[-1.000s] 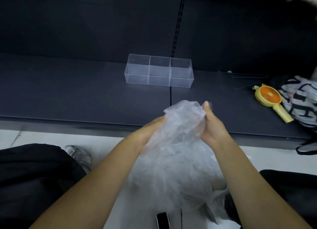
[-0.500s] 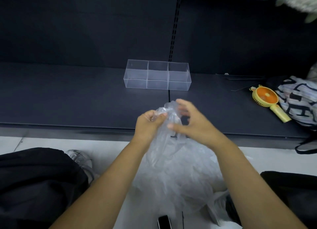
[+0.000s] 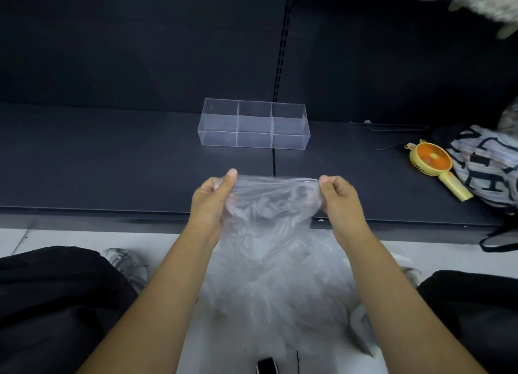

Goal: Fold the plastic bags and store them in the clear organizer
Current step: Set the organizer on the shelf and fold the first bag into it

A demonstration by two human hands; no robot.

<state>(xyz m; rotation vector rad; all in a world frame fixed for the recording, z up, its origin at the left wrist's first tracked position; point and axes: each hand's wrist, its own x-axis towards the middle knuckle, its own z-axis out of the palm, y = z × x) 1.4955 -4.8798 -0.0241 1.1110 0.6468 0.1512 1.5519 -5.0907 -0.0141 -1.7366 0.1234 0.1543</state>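
A thin clear plastic bag [image 3: 269, 214] is stretched flat between my two hands above the front edge of a dark shelf. My left hand [image 3: 210, 197] pinches its top left corner and my right hand [image 3: 337, 194] pinches its top right corner. The bag hangs down over a heap of more clear bags [image 3: 280, 289] on the white floor between my knees. The clear organizer [image 3: 253, 124], with three compartments and nothing in them, stands on the shelf behind my hands.
The dark shelf [image 3: 112, 163] runs the full width. A yellow and orange hand fan [image 3: 434, 166] and a striped printed bag [image 3: 487, 166] lie at its right. A small black object [image 3: 266, 365] sits on the floor at the bottom.
My hands, close together on the crumpled top of the bag, have drawn apart sideways and pulled its top edge out flat between them.
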